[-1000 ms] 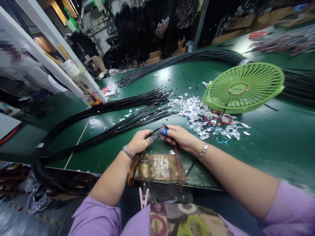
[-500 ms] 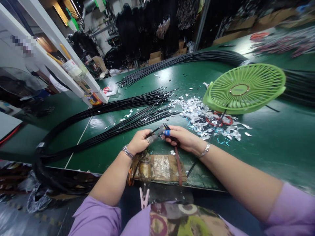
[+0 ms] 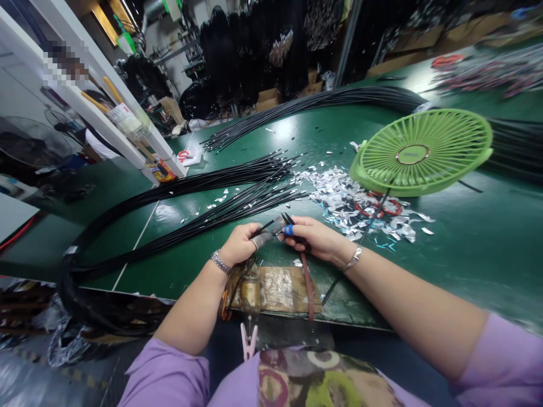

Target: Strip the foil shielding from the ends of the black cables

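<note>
In the head view, we see our two hands working close together above the near part of the green surface (image 3: 199, 243). Our left hand (image 3: 244, 243) is closed on a thin black cable (image 3: 263, 227), whose end points toward our right hand (image 3: 311, 234). Our right hand, with a blue band around one finger, is closed on a small dark tool (image 3: 287, 218) with two narrow tips; we cannot tell whether the tips touch the cable.

Just below our hands, a wooden board (image 3: 292, 299) wrapped in clear tape lies at the surface's edge, with a reddish-brown strap (image 3: 307, 282) across its right part. Beyond our left hand, a long bundle of black cables (image 3: 178, 226) bends around in a loop, its loose ends spread near the middle. A second bundle (image 3: 322, 100) arcs across the far side. To the right, a green fan (image 3: 418, 152) stands over a heap of silvery scraps (image 3: 339, 195), with red rings (image 3: 392, 207) among them.
</note>
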Demonstrator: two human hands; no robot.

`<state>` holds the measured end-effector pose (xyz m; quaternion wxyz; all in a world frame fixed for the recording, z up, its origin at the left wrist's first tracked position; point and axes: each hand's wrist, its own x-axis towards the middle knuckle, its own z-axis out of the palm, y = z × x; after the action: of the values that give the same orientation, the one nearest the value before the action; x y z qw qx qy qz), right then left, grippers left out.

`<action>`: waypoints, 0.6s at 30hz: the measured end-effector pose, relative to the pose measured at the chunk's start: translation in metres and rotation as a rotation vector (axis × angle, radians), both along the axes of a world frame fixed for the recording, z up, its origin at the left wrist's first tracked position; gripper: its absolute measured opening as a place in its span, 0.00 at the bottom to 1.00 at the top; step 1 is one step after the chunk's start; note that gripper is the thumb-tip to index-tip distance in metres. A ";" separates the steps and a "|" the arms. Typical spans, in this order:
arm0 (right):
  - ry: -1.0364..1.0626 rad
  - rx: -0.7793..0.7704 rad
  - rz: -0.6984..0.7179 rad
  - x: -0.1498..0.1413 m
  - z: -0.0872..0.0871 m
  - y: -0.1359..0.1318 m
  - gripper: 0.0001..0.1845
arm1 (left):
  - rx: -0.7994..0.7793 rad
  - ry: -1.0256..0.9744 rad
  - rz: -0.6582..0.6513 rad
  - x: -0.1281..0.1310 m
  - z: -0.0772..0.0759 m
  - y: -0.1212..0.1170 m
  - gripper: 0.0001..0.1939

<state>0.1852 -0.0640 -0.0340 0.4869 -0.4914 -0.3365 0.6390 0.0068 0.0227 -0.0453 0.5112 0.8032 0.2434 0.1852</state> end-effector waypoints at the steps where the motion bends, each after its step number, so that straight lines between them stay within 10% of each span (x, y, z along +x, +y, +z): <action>1: 0.003 0.001 0.002 0.000 0.000 0.000 0.12 | -0.003 0.002 0.001 0.000 0.000 0.000 0.21; 18: -0.013 0.022 0.020 0.002 -0.002 0.000 0.17 | -0.037 -0.001 0.033 0.000 -0.001 0.000 0.24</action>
<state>0.1872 -0.0637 -0.0364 0.4835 -0.4867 -0.3514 0.6371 0.0068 0.0228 -0.0468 0.5230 0.7894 0.2596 0.1895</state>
